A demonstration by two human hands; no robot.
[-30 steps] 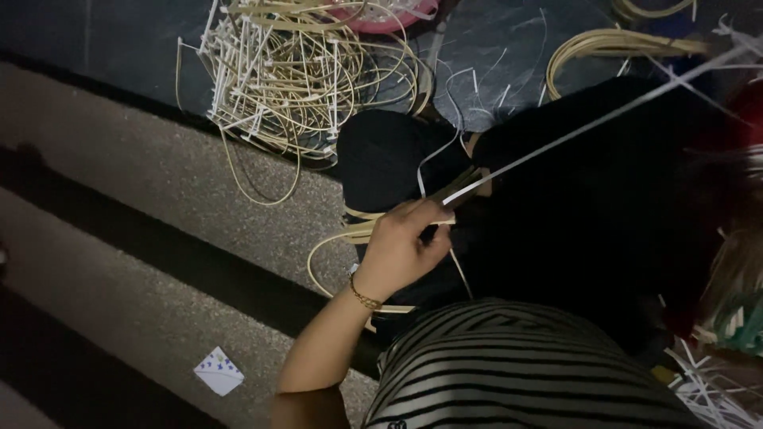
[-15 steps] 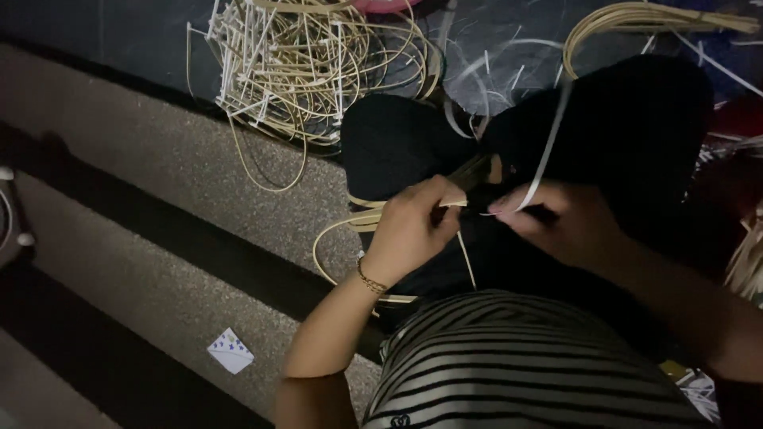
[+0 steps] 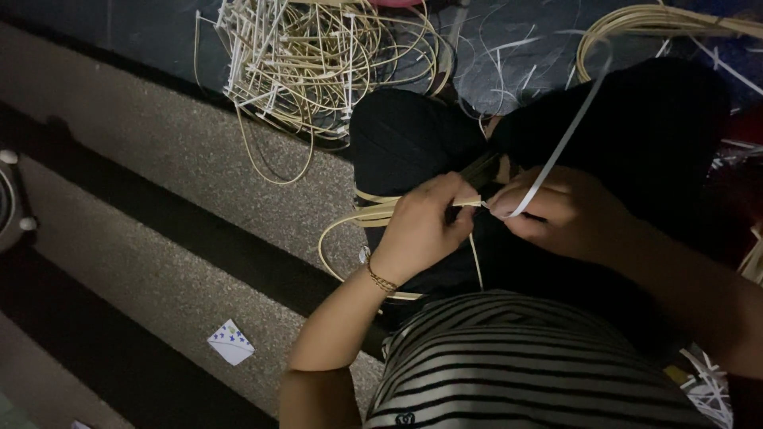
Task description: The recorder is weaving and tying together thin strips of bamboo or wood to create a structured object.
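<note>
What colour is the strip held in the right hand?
The strip is pale white-grey, seen in the head view.

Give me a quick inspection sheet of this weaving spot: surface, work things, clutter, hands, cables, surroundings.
Surface: speckled grey stone step, dark bands between.
Job's things: pale flat cane strip rising from the hands; looped tan cane over the dark-clothed lap.
Clutter: tangled heap of pale cane sticks; small white paper scrap with blue stars.
Hands: left hand, with a gold bracelet, and right hand both pinch the strip.
Cables: nothing seen.
Surroundings: coiled cane bundle, top right.
</note>
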